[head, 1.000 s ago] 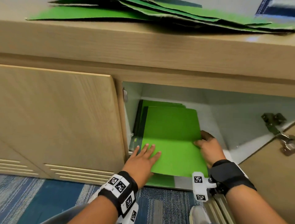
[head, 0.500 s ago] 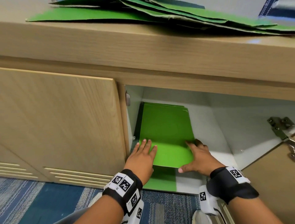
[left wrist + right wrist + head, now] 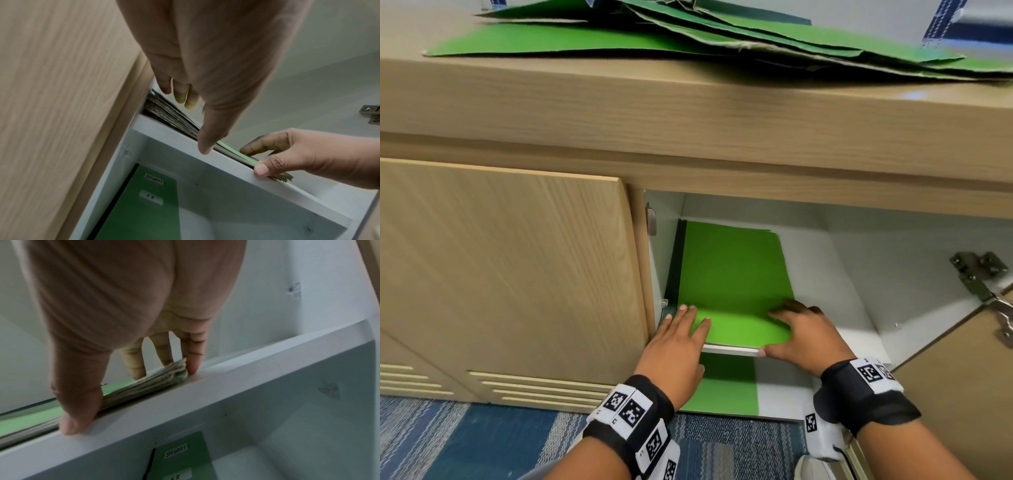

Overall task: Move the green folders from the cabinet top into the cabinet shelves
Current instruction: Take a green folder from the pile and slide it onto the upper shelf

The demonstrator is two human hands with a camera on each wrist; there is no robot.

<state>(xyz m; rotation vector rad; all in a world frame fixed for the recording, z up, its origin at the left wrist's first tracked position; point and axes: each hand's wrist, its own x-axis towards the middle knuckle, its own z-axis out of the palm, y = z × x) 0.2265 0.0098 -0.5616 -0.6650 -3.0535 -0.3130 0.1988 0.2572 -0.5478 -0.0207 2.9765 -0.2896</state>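
A stack of green folders lies flat on the upper shelf of the open cabinet, against its left wall, its near edge level with the shelf front. My left hand lies flat on the stack's near left corner, fingers straight. My right hand rests on the near right corner, its fingers on top and its thumb against the stack's front edge. Several more green folders lie spread on the cabinet top.
On the lower shelf lies another green folder with labels reading SECURITY and H.R. The left cabinet door is closed. The right door stands open on its metal hinge. Blue patterned carpet lies below.
The top folder has slid deeper onto the shelf, from overhanging the front to level with it. Both hands followed it inward, and the right hand turned palm down onto the corner.
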